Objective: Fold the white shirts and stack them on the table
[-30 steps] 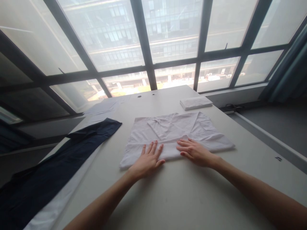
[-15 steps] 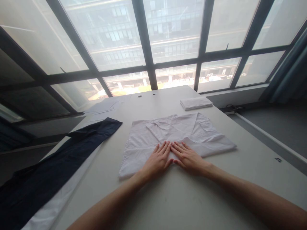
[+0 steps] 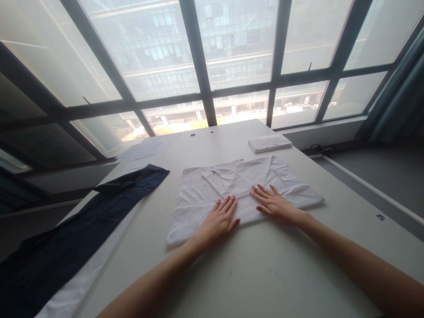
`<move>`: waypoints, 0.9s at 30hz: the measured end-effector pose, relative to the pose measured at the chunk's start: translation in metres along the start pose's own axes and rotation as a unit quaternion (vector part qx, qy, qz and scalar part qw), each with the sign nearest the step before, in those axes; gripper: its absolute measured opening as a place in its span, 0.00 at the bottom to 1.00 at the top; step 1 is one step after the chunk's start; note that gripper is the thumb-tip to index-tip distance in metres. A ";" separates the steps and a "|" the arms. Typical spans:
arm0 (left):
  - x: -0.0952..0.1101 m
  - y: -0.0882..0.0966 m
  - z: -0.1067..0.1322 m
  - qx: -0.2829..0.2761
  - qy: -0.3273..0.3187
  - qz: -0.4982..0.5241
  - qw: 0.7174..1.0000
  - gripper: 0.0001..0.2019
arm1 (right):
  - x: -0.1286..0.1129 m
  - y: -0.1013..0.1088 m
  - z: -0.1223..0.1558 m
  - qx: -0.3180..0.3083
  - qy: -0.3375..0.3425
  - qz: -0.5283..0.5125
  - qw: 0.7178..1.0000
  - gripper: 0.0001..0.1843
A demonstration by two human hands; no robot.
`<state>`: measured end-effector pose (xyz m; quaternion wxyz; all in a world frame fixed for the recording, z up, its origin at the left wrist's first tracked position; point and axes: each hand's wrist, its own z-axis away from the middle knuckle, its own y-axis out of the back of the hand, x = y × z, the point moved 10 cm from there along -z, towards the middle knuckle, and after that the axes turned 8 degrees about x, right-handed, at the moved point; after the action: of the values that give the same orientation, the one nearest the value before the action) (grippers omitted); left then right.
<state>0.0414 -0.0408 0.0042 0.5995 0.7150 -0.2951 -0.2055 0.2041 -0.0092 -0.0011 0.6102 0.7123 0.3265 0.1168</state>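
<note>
A folded white cloth garment point(image 3: 195, 198), creased on top, lies spread on the white table point(image 3: 258, 274). My left hand point(image 3: 220, 218) rests flat on its near part, left of the middle, with fingers stretched out. To the right, my right hand point(image 3: 273, 204) also lies flat on the cloth, fingers spread and pointing left and away. A gap of bare cloth separates the two hands. Neither hand grips anything. The exact kind of garment cannot be made out.
A neatly folded white cloth point(image 3: 270, 143) sits at the table's far right edge. Dark navy fabric point(image 3: 89, 225) lies along the left side, over white fabric point(image 3: 66, 293). More white sheets point(image 3: 142, 150) are at the far left. Tall windows point(image 3: 168, 57) stand behind the table.
My right hand has slid right and slightly away across the cloth, parting from my left hand. The left hand has stayed in nearly the same place.
</note>
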 end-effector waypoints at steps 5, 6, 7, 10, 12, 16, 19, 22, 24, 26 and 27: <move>0.001 0.002 0.000 0.005 0.002 0.004 1.000 0.33 | 0.002 -0.003 -0.001 0.002 0.000 0.002 1.000 0.35; 0.001 0.002 0.000 0.006 0.002 0.004 1.000 0.33 | 0.002 -0.004 -0.001 0.002 -0.001 0.002 1.000 0.35; 0.001 0.003 0.000 0.007 0.001 0.003 1.000 0.33 | 0.002 -0.004 -0.001 0.000 -0.002 0.002 1.000 0.35; 0.001 0.003 0.000 0.009 0.001 -0.002 1.000 0.33 | 0.004 -0.006 -0.002 -0.004 -0.003 0.001 1.000 0.35; 0.001 0.002 0.000 0.008 0.001 -0.003 1.000 0.33 | 0.005 -0.007 -0.002 -0.004 -0.002 -0.002 1.000 0.36; 0.001 0.002 -0.001 0.004 0.001 -0.002 1.000 0.34 | 0.006 -0.009 -0.001 -0.006 -0.002 -0.002 1.000 0.36; 0.000 0.002 -0.001 0.000 0.001 0.000 1.000 0.33 | 0.006 -0.009 -0.001 -0.003 -0.004 -0.003 1.000 0.36; -0.001 -0.002 0.000 -0.024 0.001 0.002 1.000 0.34 | 0.003 -0.007 -0.001 0.003 -0.006 -0.008 1.000 0.35; -0.001 -0.004 0.001 -0.034 0.001 0.004 0.999 0.35 | 0.002 -0.007 0.000 0.003 -0.010 -0.012 1.000 0.35; -0.001 -0.005 0.003 -0.029 -0.001 0.006 1.000 0.36 | 0.002 -0.007 0.000 -0.002 -0.015 -0.015 1.000 0.35; -0.001 -0.004 0.003 -0.023 -0.003 0.007 1.000 0.36 | 0.002 -0.007 0.000 -0.004 -0.017 -0.017 1.000 0.35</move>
<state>0.0393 -0.0417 -0.0006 0.6162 0.6985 -0.2970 -0.2100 0.2038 -0.0075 -0.0080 0.6205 0.7059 0.3278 0.0959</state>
